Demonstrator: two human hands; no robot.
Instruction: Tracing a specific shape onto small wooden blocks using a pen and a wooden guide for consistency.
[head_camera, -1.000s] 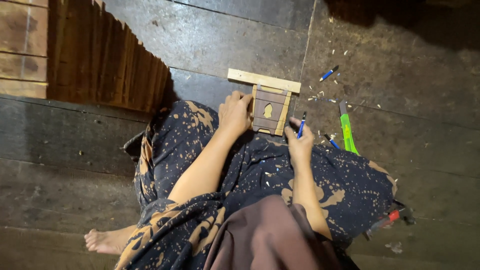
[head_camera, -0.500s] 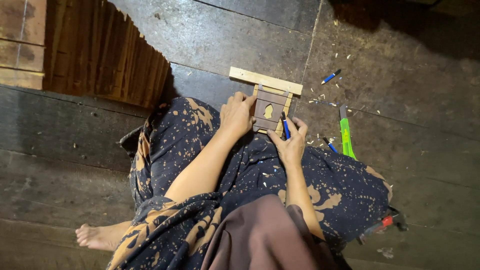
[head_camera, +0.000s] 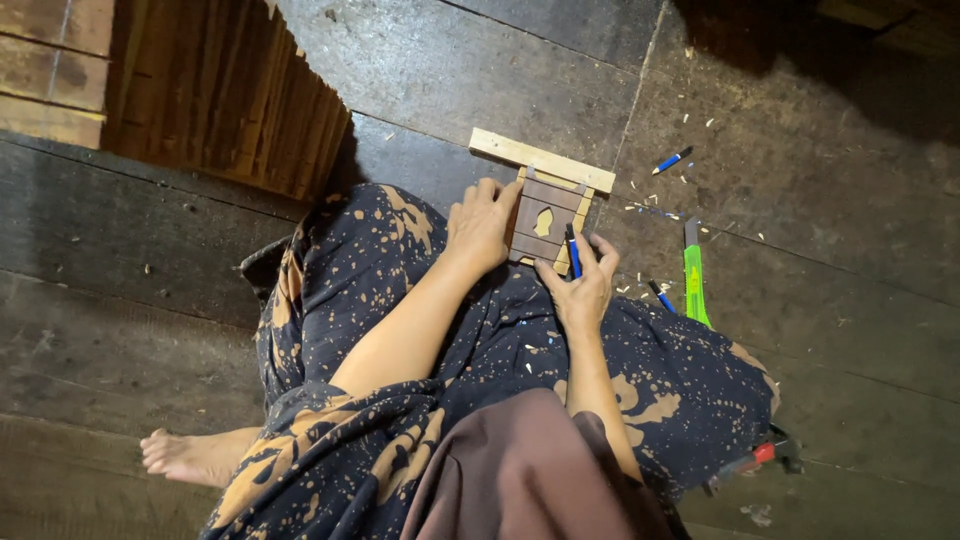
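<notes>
A small dark wooden panel (head_camera: 541, 222) with a shaped cut-out in its middle rests on my knee, just below a pale wooden strip (head_camera: 541, 160) on the floor. My left hand (head_camera: 480, 222) presses flat against the panel's left edge. My right hand (head_camera: 581, 284) is at the panel's lower right corner, fingers closed on a blue pen (head_camera: 573, 251) whose tip touches the panel's right side.
I sit on a dark plank floor in a dark patterned skirt (head_camera: 400, 330). To the right lie a green utility knife (head_camera: 694, 275), two more blue pens (head_camera: 671, 160) (head_camera: 660, 296) and wood chips. A red-handled tool (head_camera: 748, 463) lies at lower right. Stacked wooden slats (head_camera: 215, 100) stand upper left.
My right hand has moved left with the blue pen, from beside the panel onto its right edge. My left hand has stayed on the panel.
</notes>
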